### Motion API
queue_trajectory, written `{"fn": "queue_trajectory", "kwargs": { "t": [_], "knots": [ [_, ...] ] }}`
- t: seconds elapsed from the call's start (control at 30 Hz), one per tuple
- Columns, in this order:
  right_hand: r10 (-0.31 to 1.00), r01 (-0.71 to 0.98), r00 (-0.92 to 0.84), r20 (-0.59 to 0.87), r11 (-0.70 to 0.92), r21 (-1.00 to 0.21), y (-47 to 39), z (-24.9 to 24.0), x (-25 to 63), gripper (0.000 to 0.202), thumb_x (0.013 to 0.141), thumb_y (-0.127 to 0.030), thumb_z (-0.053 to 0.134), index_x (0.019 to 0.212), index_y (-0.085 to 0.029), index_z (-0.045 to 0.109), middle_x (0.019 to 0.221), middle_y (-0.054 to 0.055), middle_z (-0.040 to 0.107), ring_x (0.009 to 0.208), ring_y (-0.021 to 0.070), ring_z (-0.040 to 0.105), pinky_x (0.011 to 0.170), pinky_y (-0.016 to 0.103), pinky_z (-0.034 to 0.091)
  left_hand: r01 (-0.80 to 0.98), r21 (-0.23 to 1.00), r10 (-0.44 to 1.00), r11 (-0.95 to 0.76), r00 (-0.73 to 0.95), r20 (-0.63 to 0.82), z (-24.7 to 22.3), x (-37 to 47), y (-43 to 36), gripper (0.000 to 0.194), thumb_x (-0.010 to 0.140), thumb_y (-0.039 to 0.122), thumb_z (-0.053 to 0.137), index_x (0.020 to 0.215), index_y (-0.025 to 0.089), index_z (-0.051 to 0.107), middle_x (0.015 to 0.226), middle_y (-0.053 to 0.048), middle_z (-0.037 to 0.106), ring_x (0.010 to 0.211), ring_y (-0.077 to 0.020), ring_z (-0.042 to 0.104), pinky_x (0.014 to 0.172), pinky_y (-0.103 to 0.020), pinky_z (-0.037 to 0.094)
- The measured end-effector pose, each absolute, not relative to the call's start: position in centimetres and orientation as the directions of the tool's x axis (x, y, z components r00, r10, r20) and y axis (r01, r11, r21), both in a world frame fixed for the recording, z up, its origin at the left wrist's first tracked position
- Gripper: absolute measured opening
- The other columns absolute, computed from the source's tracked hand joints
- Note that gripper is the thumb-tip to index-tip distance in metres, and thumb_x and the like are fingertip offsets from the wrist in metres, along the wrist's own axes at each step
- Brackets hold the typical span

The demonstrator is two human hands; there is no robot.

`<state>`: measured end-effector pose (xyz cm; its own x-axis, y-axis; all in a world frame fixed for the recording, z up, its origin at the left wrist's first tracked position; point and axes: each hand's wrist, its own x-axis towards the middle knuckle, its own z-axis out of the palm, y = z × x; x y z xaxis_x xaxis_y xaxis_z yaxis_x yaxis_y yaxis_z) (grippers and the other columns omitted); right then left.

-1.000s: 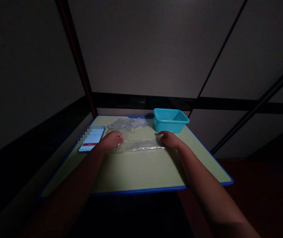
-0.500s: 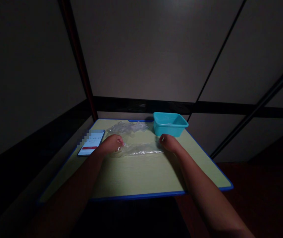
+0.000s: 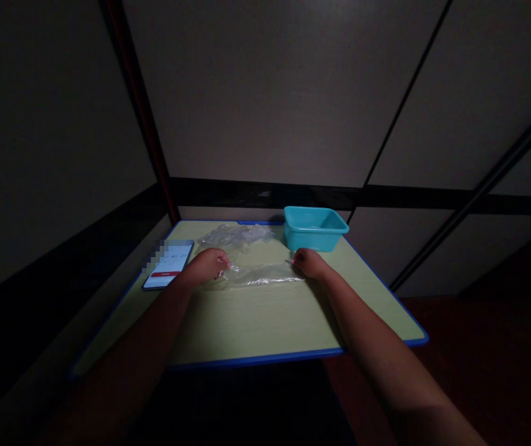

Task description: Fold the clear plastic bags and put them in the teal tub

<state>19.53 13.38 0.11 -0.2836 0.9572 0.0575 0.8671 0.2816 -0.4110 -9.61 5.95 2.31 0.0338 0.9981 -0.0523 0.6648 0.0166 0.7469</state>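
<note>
A clear plastic bag (image 3: 265, 274) lies stretched out flat across the table between my two hands. My left hand (image 3: 209, 265) is closed, pinching the bag's left end. At the right end my right hand (image 3: 309, 262) is closed too, its fingertips gripping the bag's edge. Behind them spreads a crumpled heap of clear plastic bags (image 3: 241, 235). The turquoise plastic basket (image 3: 314, 238) stands just beyond my right hand, apart from it.
A phone (image 3: 170, 263) with a lit screen lies at the table's left side, close to my left wrist. The pale table (image 3: 265, 322) has a blue rim and backs against a wall of dark panels (image 3: 265, 99).
My right hand has shifted slightly inward along the bag, and a bit of its edge now shows past the fingertips. The whole view has tilted slightly; my left hand keeps its hold.
</note>
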Motion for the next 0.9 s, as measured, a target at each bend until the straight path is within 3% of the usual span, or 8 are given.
{"fn": "queue_trajectory", "kwargs": {
  "t": [0.27, 0.53, 0.9],
  "knots": [
    [0.954, 0.847, -0.287, 0.087, 0.295, -0.442, 13.3, 0.9, 19.9, 0.018, 0.081, -0.029, 0.057, 0.076, -0.012, 0.063, 0.070, 0.002, 0.063, 0.061, 0.0101, 0.048, 0.054, 0.019, 0.032, 0.623, 0.781, 0.999, 0.034, 0.010, -0.052, 2.4, -9.6, 5.8, 0.013, 0.066, 0.029, 0.054, 0.061, 0.017, 0.053, 0.050, 0.002, 0.053, 0.045, -0.0122, 0.050, 0.046, -0.022, 0.039],
    [0.972, 0.905, -0.236, 0.011, 0.224, -0.362, 13.3, 0.9, 20.0, 0.015, 0.075, -0.028, 0.064, 0.073, -0.013, 0.066, 0.071, 0.006, 0.066, 0.060, 0.0123, 0.052, 0.051, 0.022, 0.029, 0.654, 0.756, 0.999, 0.028, -0.052, 0.008, 1.7, -9.8, 6.3, 0.014, 0.069, 0.030, 0.055, 0.064, 0.017, 0.055, 0.052, 0.001, 0.054, 0.045, -0.0119, 0.050, 0.045, -0.022, 0.037],
    [0.975, 0.929, -0.224, 0.000, 0.213, -0.303, 13.2, 0.8, 19.8, 0.016, 0.078, -0.029, 0.061, 0.080, -0.014, 0.067, 0.078, 0.008, 0.067, 0.065, 0.0134, 0.054, 0.053, 0.022, 0.030, 0.795, 0.606, 0.997, -0.002, -0.047, 0.065, 1.2, -9.7, 6.4, 0.015, 0.074, 0.030, 0.055, 0.066, 0.017, 0.057, 0.056, 0.000, 0.059, 0.053, -0.0143, 0.055, 0.049, -0.023, 0.036]
  ]
}}
